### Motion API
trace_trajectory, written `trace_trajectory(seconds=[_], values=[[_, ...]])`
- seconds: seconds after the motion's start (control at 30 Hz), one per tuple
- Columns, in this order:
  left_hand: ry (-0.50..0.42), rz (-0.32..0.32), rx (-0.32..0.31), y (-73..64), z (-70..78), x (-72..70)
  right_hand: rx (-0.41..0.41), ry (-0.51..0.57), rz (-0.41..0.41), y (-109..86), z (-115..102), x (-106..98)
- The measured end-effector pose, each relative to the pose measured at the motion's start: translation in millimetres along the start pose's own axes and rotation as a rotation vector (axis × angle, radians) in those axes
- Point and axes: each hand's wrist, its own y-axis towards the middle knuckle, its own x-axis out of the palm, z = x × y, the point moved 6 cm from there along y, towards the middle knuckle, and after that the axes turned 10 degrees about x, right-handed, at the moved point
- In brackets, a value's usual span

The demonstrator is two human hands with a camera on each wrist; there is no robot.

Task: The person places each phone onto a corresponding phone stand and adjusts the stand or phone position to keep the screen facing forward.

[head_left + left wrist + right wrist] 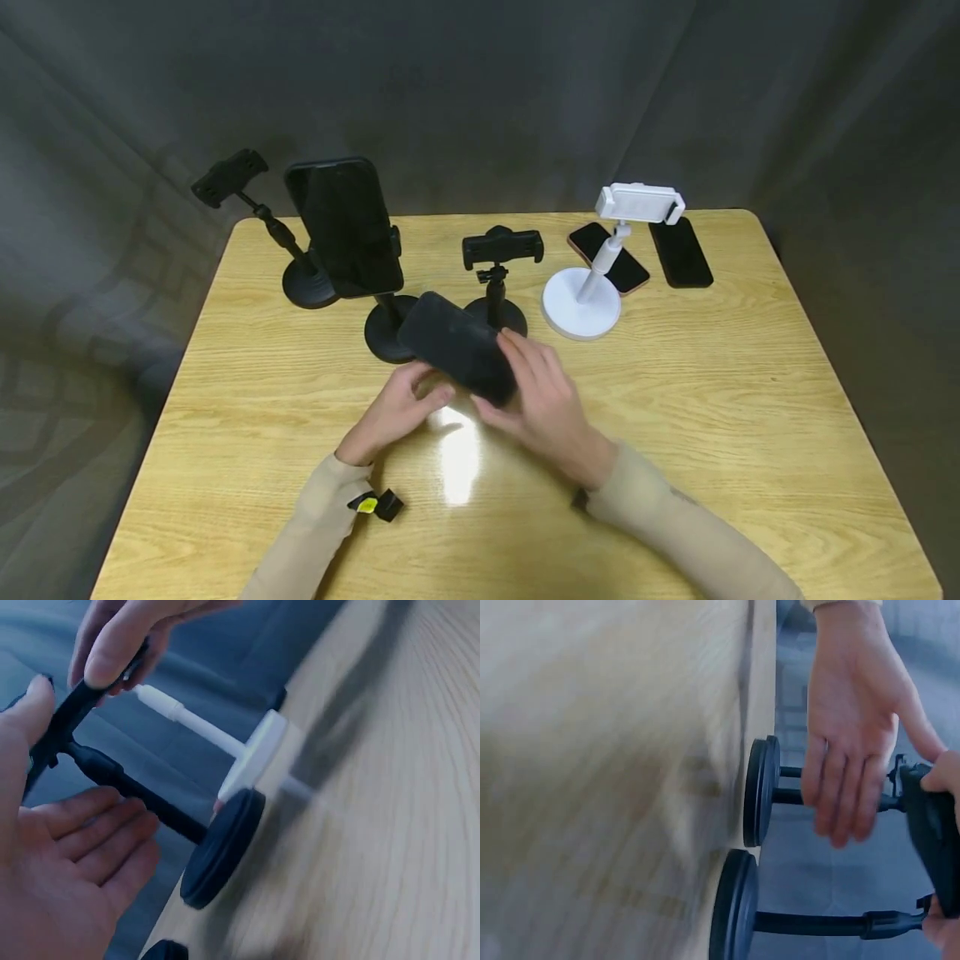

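Observation:
A dark smartphone [456, 343] is held tilted above the middle of the table by my right hand [553, 408], which pinches it at its right end between thumb and fingers. My left hand [392, 414] is beside the phone's lower left edge. Its palm faces up with straight fingers in the left wrist view, the thumb close to the phone [66, 720]. Just behind the held phone stands a short black phone stand [504, 247], its clamp showing nothing in it. Left of that, another black stand [386, 333] carries an upright black phone [347, 225].
At the back left is a third black stand [309, 286] with a bare clamp. A white phone stand [581, 308] stands right of centre. Behind it lie a phone with a pinkish edge [628, 271] and a black phone [681, 254]. Dark curtains hang around the wooden table [750, 417].

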Motion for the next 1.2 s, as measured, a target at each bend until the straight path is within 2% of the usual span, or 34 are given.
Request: trace_trajectory(seconds=[0.1, 0.2, 0.33, 0.4, 0.63, 0.7, 0.93, 1.2], values=[[-0.206, 0.004, 0.013, 0.9, 2.6, 2.8, 0.016, 0.108, 0.028, -4.5, 1.5, -4.5], [-0.373, 0.023, 0.029, 0.9, 6.1, 5.2, 0.044, 0.215, 0.052, -6.5, 1.5, -8.5], [-0.524, 0.04, 0.086, 3.0, 12.5, 10.2, 0.08, 0.318, 0.073, -7.0, 0.3, -12.7], [-0.572, 0.037, 0.129, 6.2, 16.9, 13.7, 0.093, 0.365, 0.088, -7.1, -0.2, -14.5], [-0.69, 0.02, 0.262, 23.2, 35.6, 23.0, 0.059, 0.494, 0.185, -9.2, -1.8, -20.2], [-0.721, 0.022, 0.28, 25.7, 39.5, 23.8, 0.038, 0.519, 0.213, -10.4, -1.7, -21.0], [-0.776, 0.034, 0.255, 27.7, 47.2, 25.6, 0.005, 0.584, 0.269, -16.2, 2.3, -21.6], [-0.768, 0.062, 0.209, 28.2, 54.5, 30.5, 0.058, 0.698, 0.252, -20.2, 8.0, -19.2]])
